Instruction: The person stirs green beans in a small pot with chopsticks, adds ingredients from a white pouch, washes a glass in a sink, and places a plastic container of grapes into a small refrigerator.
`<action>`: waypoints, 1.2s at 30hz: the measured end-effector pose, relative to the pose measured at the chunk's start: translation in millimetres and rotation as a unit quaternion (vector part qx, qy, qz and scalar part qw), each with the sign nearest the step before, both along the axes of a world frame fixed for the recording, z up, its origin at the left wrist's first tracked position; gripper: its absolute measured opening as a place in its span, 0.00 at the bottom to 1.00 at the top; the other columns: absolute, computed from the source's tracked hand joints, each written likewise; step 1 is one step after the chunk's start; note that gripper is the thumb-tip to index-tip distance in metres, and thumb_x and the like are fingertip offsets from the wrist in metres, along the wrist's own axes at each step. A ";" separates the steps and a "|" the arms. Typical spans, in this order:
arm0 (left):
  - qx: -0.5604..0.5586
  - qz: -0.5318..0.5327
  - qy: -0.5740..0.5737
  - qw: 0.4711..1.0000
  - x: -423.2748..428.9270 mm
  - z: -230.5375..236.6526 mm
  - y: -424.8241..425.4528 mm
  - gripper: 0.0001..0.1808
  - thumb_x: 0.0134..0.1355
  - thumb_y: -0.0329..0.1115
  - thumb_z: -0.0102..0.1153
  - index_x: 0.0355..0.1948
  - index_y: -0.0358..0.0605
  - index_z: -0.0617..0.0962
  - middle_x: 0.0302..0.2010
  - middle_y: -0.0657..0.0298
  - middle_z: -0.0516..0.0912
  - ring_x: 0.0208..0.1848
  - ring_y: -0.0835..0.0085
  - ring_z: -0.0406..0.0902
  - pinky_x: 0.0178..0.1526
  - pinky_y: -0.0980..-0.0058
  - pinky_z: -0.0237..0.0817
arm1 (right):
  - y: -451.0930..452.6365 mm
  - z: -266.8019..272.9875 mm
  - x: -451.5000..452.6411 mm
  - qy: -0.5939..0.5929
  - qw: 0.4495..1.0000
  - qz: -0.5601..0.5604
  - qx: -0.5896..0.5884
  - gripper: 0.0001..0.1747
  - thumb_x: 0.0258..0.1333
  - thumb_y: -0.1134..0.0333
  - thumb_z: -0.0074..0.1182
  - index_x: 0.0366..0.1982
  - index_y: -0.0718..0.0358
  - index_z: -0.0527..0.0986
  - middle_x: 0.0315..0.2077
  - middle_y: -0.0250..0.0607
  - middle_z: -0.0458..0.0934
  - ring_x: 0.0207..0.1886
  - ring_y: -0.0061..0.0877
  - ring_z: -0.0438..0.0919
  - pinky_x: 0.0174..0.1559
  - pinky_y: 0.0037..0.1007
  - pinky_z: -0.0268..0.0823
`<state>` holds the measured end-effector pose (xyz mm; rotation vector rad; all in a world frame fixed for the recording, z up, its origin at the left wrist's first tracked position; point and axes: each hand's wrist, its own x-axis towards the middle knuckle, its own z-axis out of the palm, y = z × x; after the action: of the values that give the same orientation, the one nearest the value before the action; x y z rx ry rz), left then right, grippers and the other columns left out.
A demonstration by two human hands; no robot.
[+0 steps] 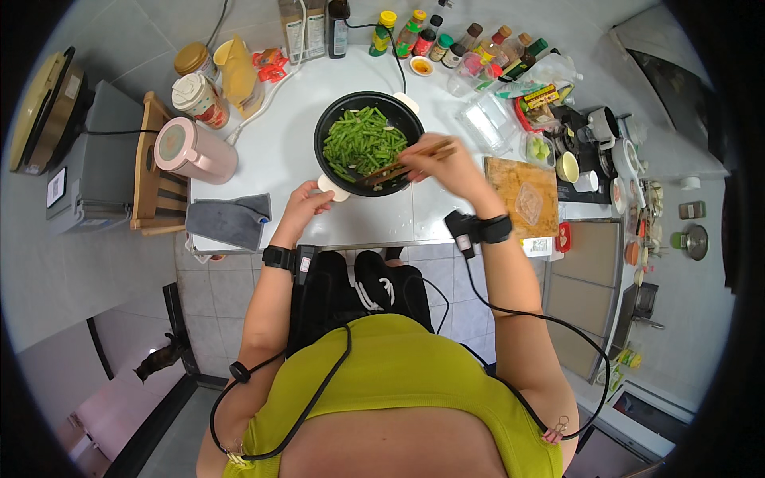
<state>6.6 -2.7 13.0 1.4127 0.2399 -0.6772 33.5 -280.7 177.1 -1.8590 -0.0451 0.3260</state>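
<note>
A black electric cooking pot [320,128] with pale handles stands on the white table [287,218], holding cut green beans [364,138] and small pale pieces. My left hand [308,205] grips the pot's near-left handle [333,188] between thumb and fingers. In my right hand [445,166] is a pair of wooden chopsticks [391,171]. Their tips reach down into the near side of the pot, among the beans. The chopsticks' far ends stick out past my fingers.
A grey cloth [227,220] and a pink kettle [200,152] are on the left. Sauce bottles [409,34] line the back, near a small sauce dish [421,66]. To the right lie a clear plastic container [487,122] and a wooden cutting board [502,179] with a clear lid [529,203].
</note>
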 end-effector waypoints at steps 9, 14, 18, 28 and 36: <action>0.027 0.032 -0.042 0.998 -0.3 -8.7 5.1 0.20 0.56 0.42 0.62 0.46 0.45 0.74 0.34 0.66 0.82 0.33 0.82 0.76 0.38 0.82 0.64 | 2.0 -23.9 -10.1 -0.076 0.986 -0.137 0.057 0.08 0.52 0.75 0.57 0.36 0.69 0.79 0.27 0.38 0.75 0.28 0.21 0.77 0.30 0.23 0.69; 0.095 0.098 -0.138 0.981 -13.2 -10.2 -2.8 0.19 0.57 0.39 0.61 0.45 0.38 0.72 0.27 0.65 0.79 0.30 0.79 0.74 0.36 0.79 0.64 | 14.3 -83.4 -41.0 -0.338 0.903 0.103 -0.243 0.17 0.49 0.76 0.58 0.45 0.61 0.77 0.34 0.40 0.74 0.34 0.34 0.73 0.36 0.30 0.68; 0.229 0.118 -0.251 0.933 -22.2 -13.9 9.1 0.15 0.58 0.36 0.59 0.43 0.39 0.73 0.25 0.65 0.79 0.29 0.78 0.74 0.34 0.78 0.65 | 24.9 -103.0 -57.8 -0.387 0.867 0.096 -0.299 0.19 0.48 0.71 0.58 0.46 0.59 0.75 0.38 0.38 0.74 0.42 0.35 0.73 0.46 0.34 0.66; -0.068 -0.085 0.072 0.991 -32.3 44.0 -59.5 0.21 0.69 0.46 0.40 0.47 0.36 0.71 0.34 0.56 0.80 0.32 0.71 0.80 0.31 0.76 0.72 | 53.2 -122.0 -68.9 -0.357 0.885 0.014 -0.299 0.19 0.48 0.75 0.52 0.45 0.58 0.72 0.40 0.37 0.74 0.45 0.31 0.73 0.55 0.40 0.54; -0.032 -0.059 0.015 0.998 -15.3 36.3 -62.5 0.11 0.66 0.35 0.48 0.37 0.36 0.72 0.22 0.60 0.80 0.21 0.72 0.79 0.23 0.77 0.72 | 55.8 -117.5 -73.4 -0.225 0.934 -0.099 -0.261 0.14 0.47 0.74 0.56 0.40 0.62 0.77 0.36 0.40 0.71 0.37 0.34 0.74 0.43 0.36 0.64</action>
<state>-8.6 -65.2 49.3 1.3642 0.1574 -0.7966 -39.9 -224.9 59.7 -2.4120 -0.0910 -0.2635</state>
